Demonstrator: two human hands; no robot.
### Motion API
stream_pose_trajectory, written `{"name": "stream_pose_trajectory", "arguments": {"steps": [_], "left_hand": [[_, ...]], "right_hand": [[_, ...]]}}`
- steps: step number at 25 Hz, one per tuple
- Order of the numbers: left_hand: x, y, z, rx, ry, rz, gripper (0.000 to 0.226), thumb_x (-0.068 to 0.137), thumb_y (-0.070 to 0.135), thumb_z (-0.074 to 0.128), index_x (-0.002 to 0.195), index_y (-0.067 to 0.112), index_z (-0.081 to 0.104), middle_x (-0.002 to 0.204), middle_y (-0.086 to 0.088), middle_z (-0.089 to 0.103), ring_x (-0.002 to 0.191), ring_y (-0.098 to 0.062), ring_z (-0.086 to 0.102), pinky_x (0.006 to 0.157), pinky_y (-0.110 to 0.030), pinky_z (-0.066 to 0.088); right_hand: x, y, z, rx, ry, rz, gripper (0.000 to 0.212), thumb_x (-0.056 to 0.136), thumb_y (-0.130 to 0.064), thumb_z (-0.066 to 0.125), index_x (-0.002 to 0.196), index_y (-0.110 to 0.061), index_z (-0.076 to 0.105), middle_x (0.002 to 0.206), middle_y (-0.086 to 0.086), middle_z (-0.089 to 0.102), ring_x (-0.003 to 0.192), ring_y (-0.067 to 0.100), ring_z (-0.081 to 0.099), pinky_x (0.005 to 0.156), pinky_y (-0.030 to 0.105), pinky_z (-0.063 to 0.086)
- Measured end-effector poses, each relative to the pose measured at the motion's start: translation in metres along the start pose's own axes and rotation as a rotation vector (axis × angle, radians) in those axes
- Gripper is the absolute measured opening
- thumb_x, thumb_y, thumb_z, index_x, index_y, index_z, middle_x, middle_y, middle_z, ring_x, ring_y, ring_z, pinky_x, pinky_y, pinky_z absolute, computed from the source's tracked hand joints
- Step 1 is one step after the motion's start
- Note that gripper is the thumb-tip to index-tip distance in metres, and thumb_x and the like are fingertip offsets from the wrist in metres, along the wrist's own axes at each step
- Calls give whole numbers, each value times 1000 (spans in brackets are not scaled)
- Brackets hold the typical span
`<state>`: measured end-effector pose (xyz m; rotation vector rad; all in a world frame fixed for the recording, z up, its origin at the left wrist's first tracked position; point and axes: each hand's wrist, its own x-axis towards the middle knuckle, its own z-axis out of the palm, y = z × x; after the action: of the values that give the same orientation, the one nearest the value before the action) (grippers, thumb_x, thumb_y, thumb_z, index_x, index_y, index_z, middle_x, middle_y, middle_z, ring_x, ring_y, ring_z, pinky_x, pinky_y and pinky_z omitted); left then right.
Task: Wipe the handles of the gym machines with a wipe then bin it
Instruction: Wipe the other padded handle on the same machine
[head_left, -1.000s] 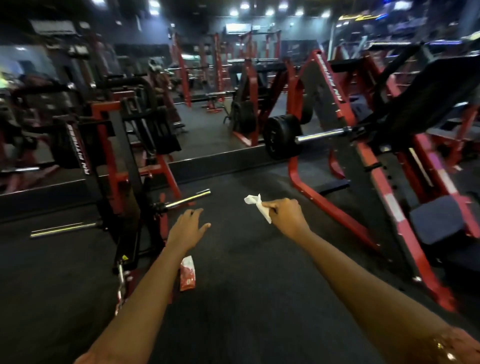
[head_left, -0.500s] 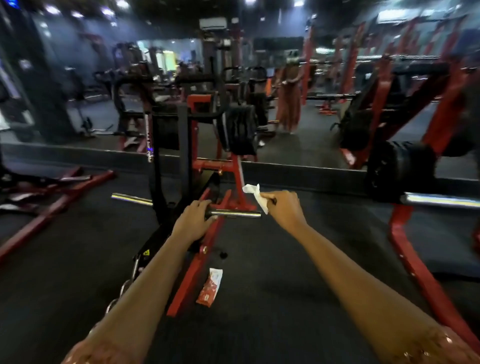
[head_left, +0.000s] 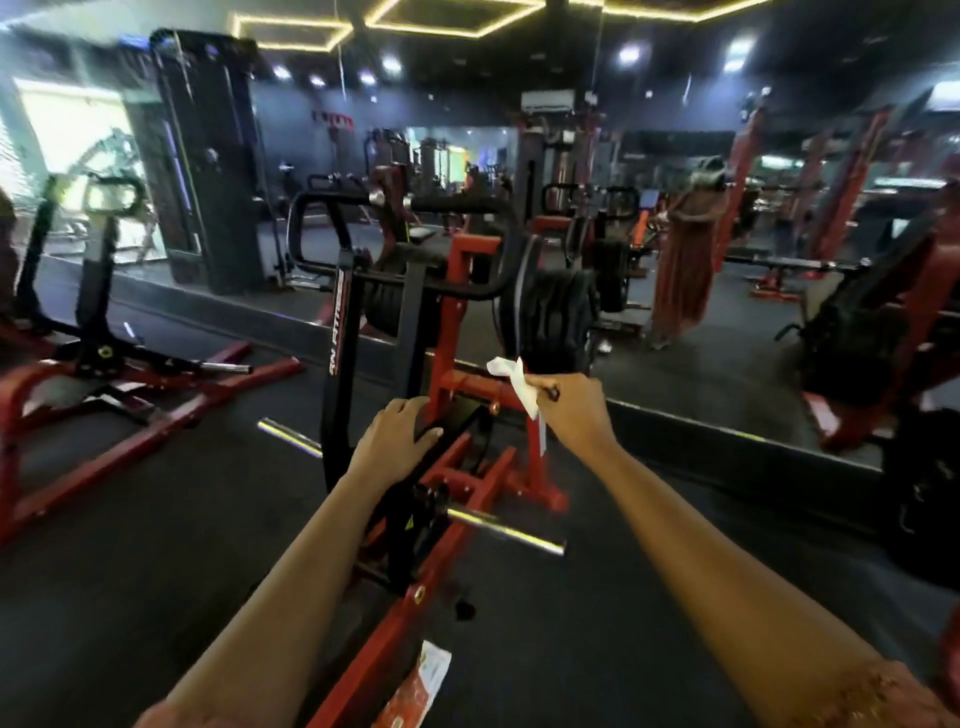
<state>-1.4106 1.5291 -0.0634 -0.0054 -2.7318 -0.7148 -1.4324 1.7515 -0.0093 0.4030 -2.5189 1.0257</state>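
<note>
My right hand (head_left: 574, 410) pinches a crumpled white wipe (head_left: 515, 382) and holds it in the air in front of a red and black plate-loaded machine (head_left: 457, 312). My left hand (head_left: 395, 434) is stretched out beside it, fingers relaxed, over the machine's lower frame; I cannot tell whether it touches. The machine's curved black handle bar (head_left: 415, 283) runs across above both hands, apart from them. Black weight plates (head_left: 545, 312) hang on its right side. A chrome peg (head_left: 506, 530) sticks out below my arms.
An orange and white wrapper (head_left: 415, 691) lies on the dark floor by the machine's red base rail. Another red-framed machine (head_left: 104, 374) stands at the left, more red equipment (head_left: 883, 338) at the right. A wall mirror (head_left: 727, 286) runs behind, showing a person.
The view has swung left and moved closer to the red and black machine, which now fills the centre. Both arms stay stretched out; my right hand still pinches the wipe.
</note>
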Motion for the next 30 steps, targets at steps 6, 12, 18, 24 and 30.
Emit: {"name": "stream_pose_trajectory", "arguments": {"steps": [6, 12, 18, 24, 30], "left_hand": [[127, -4, 12, -99, 120, -52, 56, 89, 36, 58, 139, 15, 41, 134, -14, 48, 124, -31, 47, 102, -41, 40], [253, -31, 27, -143, 321, -136, 58, 87, 31, 62, 138, 13, 41, 135, -16, 46, 126, -32, 44, 105, -40, 36], [336, -67, 56, -290, 362, -353, 75, 85, 27, 66, 146, 12, 25, 143, -19, 33, 133, -35, 34, 109, -39, 28], [381, -106, 67, -374, 305, -391, 73, 84, 36, 65, 144, 14, 29, 142, -14, 40, 132, -30, 38, 109, -38, 30], [405, -130, 78, -473, 317, -203, 69, 84, 28, 67, 142, 18, 31, 137, -4, 50, 125, -22, 47, 105, -39, 39]], "right_hand": [[133, 38, 23, 83, 9, -22, 34, 87, -1, 48, 113, -14, 66, 93, 13, 72, 72, 18, 63, 55, 6, 42], [265, 36, 65, 126, -27, -301, 32, 87, -3, 51, 112, -15, 67, 92, 9, 74, 71, 15, 63, 74, 28, 52], [382, 22, 111, -217, -185, -506, 37, 90, -2, 43, 120, -13, 62, 108, 13, 67, 94, 30, 60, 85, 39, 49], [407, 22, 156, -539, -234, -589, 40, 88, 5, 39, 122, -7, 57, 111, 13, 61, 100, 30, 60, 78, 35, 48], [406, 36, 180, -534, -375, -520, 27, 90, -16, 44, 101, -6, 67, 97, 10, 65, 88, 26, 62, 75, 35, 49]]}}
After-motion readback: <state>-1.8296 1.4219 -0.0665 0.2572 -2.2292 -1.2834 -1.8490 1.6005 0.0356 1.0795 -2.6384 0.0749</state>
